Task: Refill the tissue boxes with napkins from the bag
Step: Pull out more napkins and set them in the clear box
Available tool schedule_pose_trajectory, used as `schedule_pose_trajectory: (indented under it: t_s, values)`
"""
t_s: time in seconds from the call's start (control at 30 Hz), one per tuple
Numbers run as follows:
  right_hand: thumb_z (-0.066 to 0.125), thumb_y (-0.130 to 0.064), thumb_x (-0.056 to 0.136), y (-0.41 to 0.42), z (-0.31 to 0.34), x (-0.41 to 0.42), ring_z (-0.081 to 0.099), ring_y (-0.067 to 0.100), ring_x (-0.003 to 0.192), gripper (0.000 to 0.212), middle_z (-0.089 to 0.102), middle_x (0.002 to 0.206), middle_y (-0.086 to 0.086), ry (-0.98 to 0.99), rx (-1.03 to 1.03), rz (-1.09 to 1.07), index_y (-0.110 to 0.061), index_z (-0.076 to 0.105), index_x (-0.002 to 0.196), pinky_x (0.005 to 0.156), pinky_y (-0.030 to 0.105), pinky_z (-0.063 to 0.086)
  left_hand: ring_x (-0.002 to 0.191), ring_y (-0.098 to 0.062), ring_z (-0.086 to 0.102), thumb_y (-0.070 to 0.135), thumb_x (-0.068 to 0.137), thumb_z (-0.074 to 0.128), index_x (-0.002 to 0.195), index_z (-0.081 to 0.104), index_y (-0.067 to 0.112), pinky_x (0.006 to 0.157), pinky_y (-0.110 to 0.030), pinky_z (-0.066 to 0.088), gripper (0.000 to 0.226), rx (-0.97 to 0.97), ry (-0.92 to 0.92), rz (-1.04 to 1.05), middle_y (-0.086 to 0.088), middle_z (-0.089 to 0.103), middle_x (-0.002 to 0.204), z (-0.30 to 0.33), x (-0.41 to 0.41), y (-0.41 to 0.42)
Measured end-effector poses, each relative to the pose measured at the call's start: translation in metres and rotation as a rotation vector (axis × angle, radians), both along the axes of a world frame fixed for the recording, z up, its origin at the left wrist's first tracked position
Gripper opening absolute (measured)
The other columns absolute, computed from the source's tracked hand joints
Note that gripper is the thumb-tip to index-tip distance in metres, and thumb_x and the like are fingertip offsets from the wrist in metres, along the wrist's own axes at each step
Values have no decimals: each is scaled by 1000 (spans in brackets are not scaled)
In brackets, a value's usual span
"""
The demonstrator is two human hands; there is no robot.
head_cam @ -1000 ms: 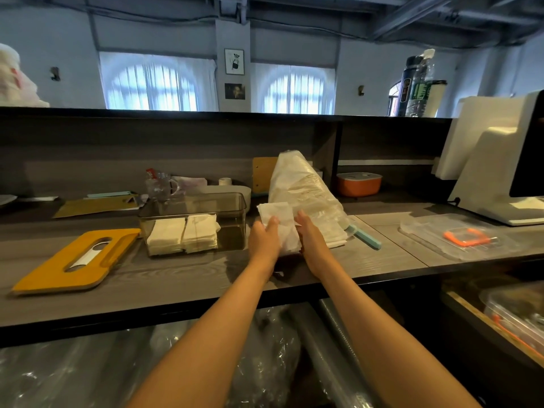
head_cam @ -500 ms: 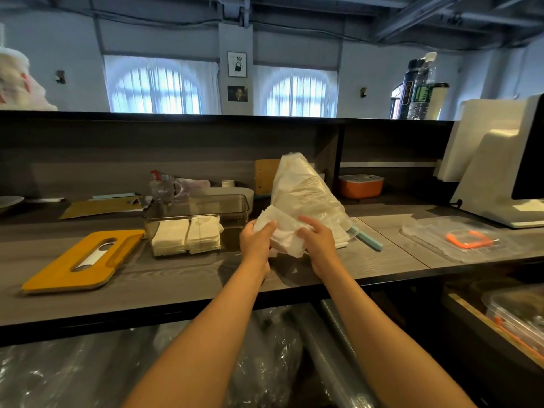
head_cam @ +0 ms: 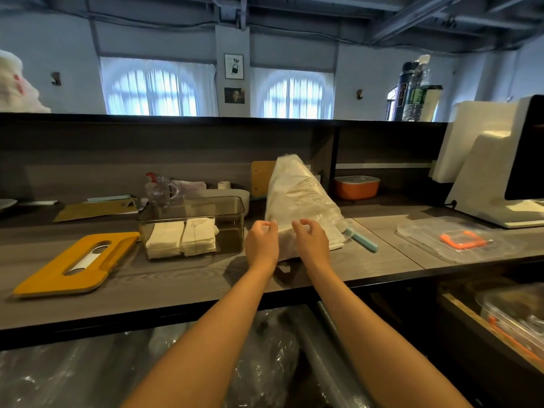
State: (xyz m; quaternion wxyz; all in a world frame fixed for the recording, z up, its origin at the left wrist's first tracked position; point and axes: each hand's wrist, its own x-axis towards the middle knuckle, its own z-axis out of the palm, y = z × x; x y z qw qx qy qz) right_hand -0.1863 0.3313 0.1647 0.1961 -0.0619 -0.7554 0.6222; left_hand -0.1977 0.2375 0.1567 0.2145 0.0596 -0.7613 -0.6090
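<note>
Hands first: the left hand (head_cam: 262, 241) and the right hand (head_cam: 311, 241) are raised side by side at the mouth of the clear plastic bag (head_cam: 300, 198), fingers curled with thumb and fingertips pinched at its film; whether either has hold of a napkin I cannot tell. White napkins (head_cam: 335, 241) show through the bag's lower end, which lies near the front edge of the grey wood-grain bench (head_cam: 176, 278), about mid-length. Just left of the hands stands the open clear tissue box (head_cam: 235, 210), with two low stacks of folded napkins (head_cam: 182, 241) against its front wall. Its yellow lid (head_cam: 76, 265), with a slot cut through, lies flat further left, towards the front edge. A teal clip (head_cam: 363, 242) lies just right of the bag. A clear flat container with an orange piece inside (head_cam: 459, 240) sits towards the right end, and a white machine (head_cam: 494, 169) stands at the right rear corner. An orange lidded box (head_cam: 356, 187) rests in a cubby against the back wall of the bench. Beyond are two arched, curtained windows (head_cam: 156, 91), pale walls and a dark ceiling with exposed beams.
</note>
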Motion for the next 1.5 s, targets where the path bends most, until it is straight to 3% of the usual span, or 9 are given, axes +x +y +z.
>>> schedule_pose_trajectory:
  t_s: [0.2,0.4,0.73,0.83,0.93,1.0,1.3,1.37,1.5]
  values:
    - [51,-35,99,1,0,-2,49,12,96,35,60,113,3,-1,8,-86,-11,59,124,80,28,38,89,-15,55,32,101,46,97,57,18,76,-30,43,19,126,-11,95,0,59,95,4,-5,8]
    - [58,-27,96,5,1,-9,50,13,98,28,60,113,3,15,-60,-86,-11,61,119,78,26,37,100,-17,52,24,102,45,111,58,18,82,-31,43,16,233,10,133,3,54,104,4,-7,5]
    - [57,-29,97,3,3,-10,52,13,101,30,60,112,1,6,-54,0,-11,62,120,82,26,39,81,-15,55,25,100,48,90,62,14,69,-29,42,20,58,-1,48,4,57,81,2,-6,7]
    - [55,-30,98,4,2,-7,54,13,87,22,63,95,3,25,-45,-36,-11,67,101,68,24,39,73,-17,55,27,99,51,75,62,14,68,-30,46,30,13,2,35,2,57,70,0,-6,6]
    - [52,-34,100,5,0,-6,44,12,60,44,49,60,1,46,-46,-63,-14,54,61,57,27,33,65,-14,54,38,99,52,67,62,17,61,-28,42,40,-100,0,-20,1,59,66,2,-3,7]
    - [51,-38,100,4,1,-4,43,13,56,50,47,56,1,51,-26,-81,-13,51,57,56,28,33,60,-13,54,44,99,52,63,61,16,56,-27,39,47,-151,-6,-12,1,58,62,3,-2,9]
    - [54,-27,92,1,5,14,55,13,98,22,60,99,-9,167,-17,261,-16,66,107,79,23,44,63,-13,58,47,97,55,60,54,14,52,-22,40,50,95,28,166,0,59,64,5,6,-3]
    - [54,-26,77,0,3,15,53,14,101,39,56,107,-6,126,35,318,-23,59,116,78,27,47,62,-11,57,48,97,54,62,54,13,52,-21,39,49,136,16,169,1,59,66,5,8,-5]
    - [55,-2,85,3,1,12,53,11,97,43,56,119,6,71,-76,223,-17,57,125,71,23,48,64,-13,55,55,93,56,62,55,14,57,-27,43,51,137,-45,120,1,57,66,7,11,-5]
